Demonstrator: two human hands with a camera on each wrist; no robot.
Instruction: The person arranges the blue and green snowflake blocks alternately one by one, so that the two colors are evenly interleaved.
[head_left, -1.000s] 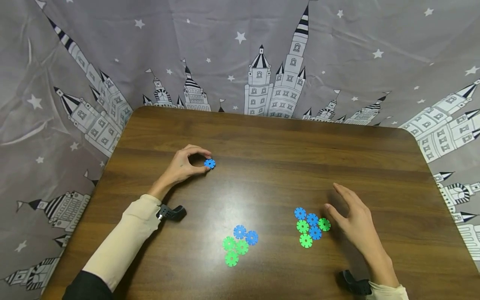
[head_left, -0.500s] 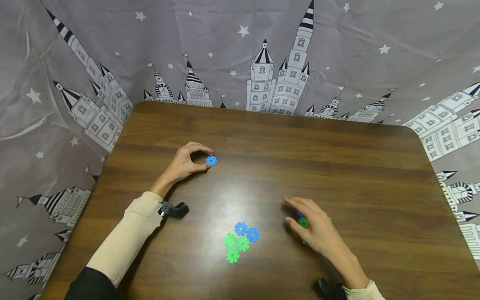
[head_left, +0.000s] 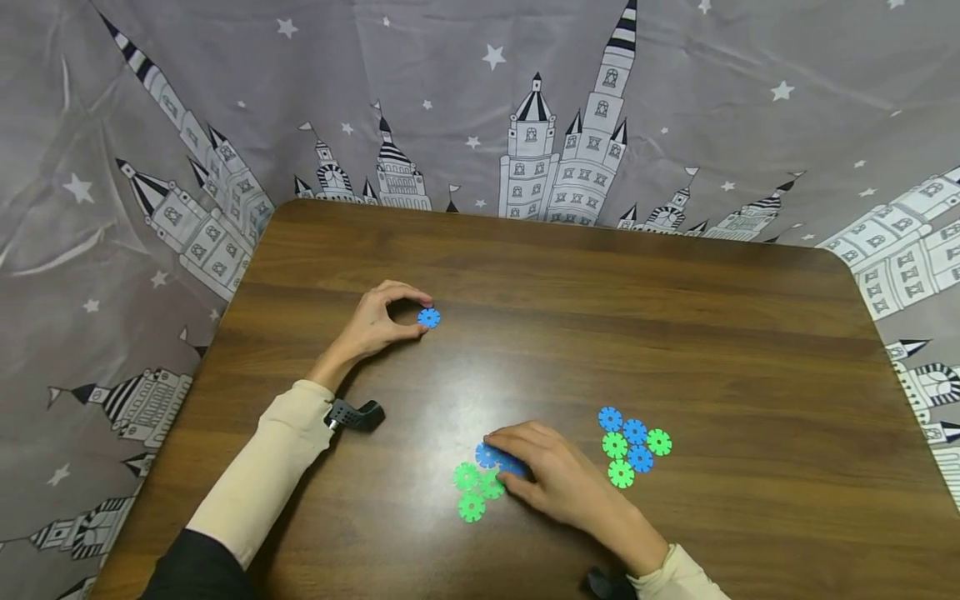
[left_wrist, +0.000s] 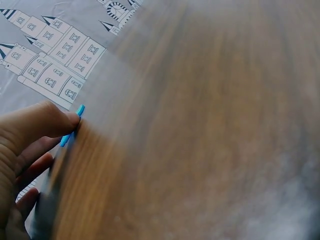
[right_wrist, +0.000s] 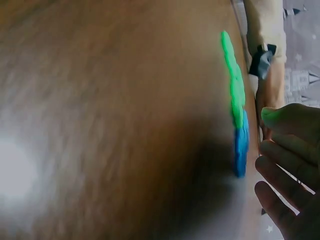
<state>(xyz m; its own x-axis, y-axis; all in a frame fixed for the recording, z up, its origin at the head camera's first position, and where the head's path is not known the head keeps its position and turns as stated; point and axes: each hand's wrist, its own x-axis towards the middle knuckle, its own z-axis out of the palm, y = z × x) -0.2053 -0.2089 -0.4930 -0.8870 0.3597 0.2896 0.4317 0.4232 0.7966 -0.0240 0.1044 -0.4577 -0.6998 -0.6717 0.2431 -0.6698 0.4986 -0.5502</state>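
Observation:
My left hand [head_left: 420, 316] pinches a small blue gear disc [head_left: 429, 317] between thumb and forefinger on the brown table [head_left: 675, 333], left of centre. The left wrist view shows the thumb [left_wrist: 45, 120] against that disc's edge [left_wrist: 73, 124]. My right hand [head_left: 510, 454] lies with relaxed fingers over the blue discs [head_left: 486, 455] of a near-centre cluster, whose green discs [head_left: 469, 492] show to its left. In the right wrist view the fingers [right_wrist: 287, 150] hover beside the blue disc [right_wrist: 241, 150] and the green discs [right_wrist: 232, 80].
A second cluster of blue and green discs [head_left: 633, 446] lies just right of my right hand. Grey castle-print cloth [head_left: 150, 167] hangs behind and beside the table. A black wrist mount [head_left: 358, 414] sits on my left forearm.
My right hand has swept left, from beside the right cluster to over the near-centre cluster, uncovering the right cluster. My left hand keeps holding the blue disc in place.

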